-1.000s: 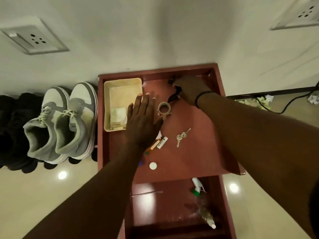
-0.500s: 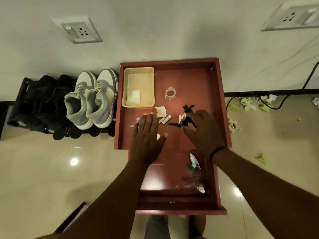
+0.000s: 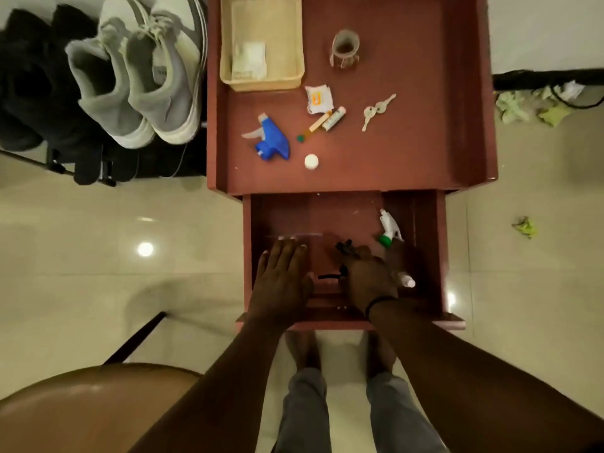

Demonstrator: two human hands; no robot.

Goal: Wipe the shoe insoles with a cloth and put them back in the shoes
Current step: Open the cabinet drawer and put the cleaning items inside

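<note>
The gray and white shoes (image 3: 137,83) sit far left on the rack beside the red table (image 3: 408,152), the left hand (image 3: 282,282) lies flat in the open drawer (image 3: 425,256) with fingers together, and the right hand (image 3: 369,277) fingers pinch a small black thing (image 3: 344,250).

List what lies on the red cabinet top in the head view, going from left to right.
Blue spray head → white cap → small tubes → tape roll → keys. The tray and paper scrap overlap these, so I left them out.
</note>
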